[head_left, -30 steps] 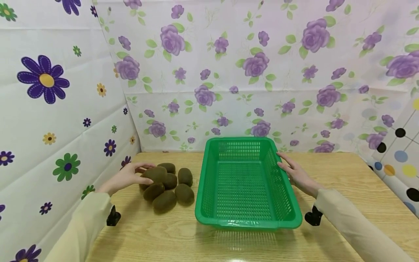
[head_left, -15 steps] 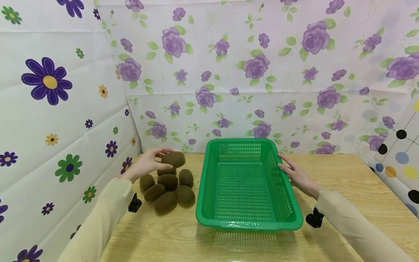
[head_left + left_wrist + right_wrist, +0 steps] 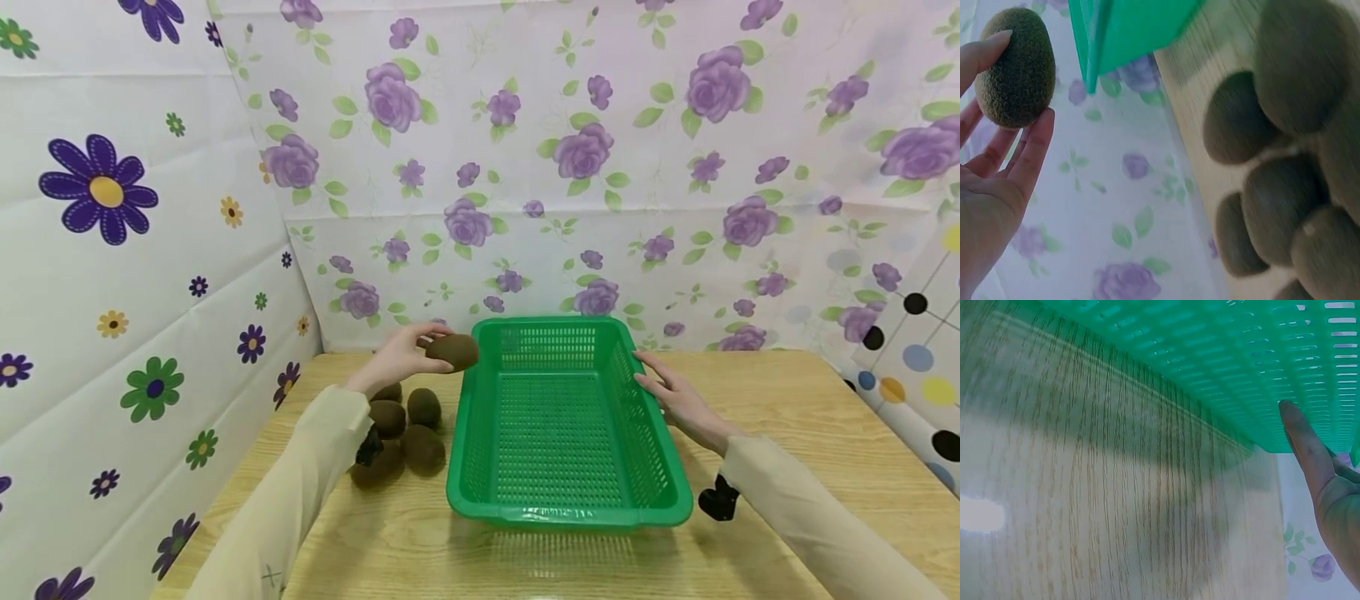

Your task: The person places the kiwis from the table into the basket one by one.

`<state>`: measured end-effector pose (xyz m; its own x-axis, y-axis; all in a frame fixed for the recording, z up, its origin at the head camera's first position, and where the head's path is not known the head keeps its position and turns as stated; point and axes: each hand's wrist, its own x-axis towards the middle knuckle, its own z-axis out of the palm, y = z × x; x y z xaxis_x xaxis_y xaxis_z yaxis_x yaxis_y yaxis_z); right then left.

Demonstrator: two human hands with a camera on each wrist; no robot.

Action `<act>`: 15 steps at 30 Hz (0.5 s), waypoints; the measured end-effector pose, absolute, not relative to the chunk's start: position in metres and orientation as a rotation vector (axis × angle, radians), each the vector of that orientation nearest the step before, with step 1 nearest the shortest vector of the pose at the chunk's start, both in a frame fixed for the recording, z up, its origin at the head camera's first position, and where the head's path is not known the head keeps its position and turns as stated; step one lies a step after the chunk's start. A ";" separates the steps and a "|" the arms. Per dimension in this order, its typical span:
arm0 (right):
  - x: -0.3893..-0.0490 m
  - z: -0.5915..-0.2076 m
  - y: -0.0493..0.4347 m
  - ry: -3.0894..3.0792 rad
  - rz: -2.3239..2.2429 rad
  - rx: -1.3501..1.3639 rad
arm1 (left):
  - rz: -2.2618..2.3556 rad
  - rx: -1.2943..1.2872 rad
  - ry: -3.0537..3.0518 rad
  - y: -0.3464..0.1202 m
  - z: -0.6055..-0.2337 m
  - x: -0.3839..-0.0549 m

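My left hand (image 3: 397, 360) holds a brown kiwi (image 3: 453, 352) between thumb and fingers, raised at the back left rim of a green plastic basket (image 3: 459, 467). In the left wrist view the thumb lies across the held kiwi (image 3: 1019, 75) and fingertips support its other side. Below the left forearm, a group of kiwis (image 3: 423, 448) lies on the table, partly hidden by the sleeve. My right hand (image 3: 686, 408) touches the basket's right side near the rim, its visible fingers fairly straight. In the right wrist view a straight digit rests against the basket's slotted outer wall (image 3: 1241, 381).
The wooden table (image 3: 757, 400) extends right of the basket. A flowered cloth (image 3: 525, 167) hangs behind it, and another patterned cloth (image 3: 150, 275) stands on the left. The basket's raised walls stand between the two hands; no kiwis show inside it.
My left hand has lifted the kiwi from the pile and carried it right and up to the basket's rim. The right hand and basket have stayed in place.
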<state>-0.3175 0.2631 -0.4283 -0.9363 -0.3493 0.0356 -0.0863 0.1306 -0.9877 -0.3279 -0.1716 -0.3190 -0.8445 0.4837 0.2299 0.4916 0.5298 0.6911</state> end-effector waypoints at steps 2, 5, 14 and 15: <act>-0.318 -0.428 0.263 2.207 -1.889 -0.426 | -1.221 -0.860 -2.750 -0.159 -0.318 -0.331; -0.318 -0.428 0.264 2.201 -1.890 -0.428 | -1.198 -0.855 -2.758 -0.140 -0.319 -0.337; -0.316 -0.427 0.264 2.208 -1.874 -0.430 | -1.180 -0.907 -2.742 -0.089 -0.321 -0.347; -0.316 -0.427 0.264 2.210 -1.876 -0.420 | -1.183 -0.902 -2.741 -0.084 -0.323 -0.348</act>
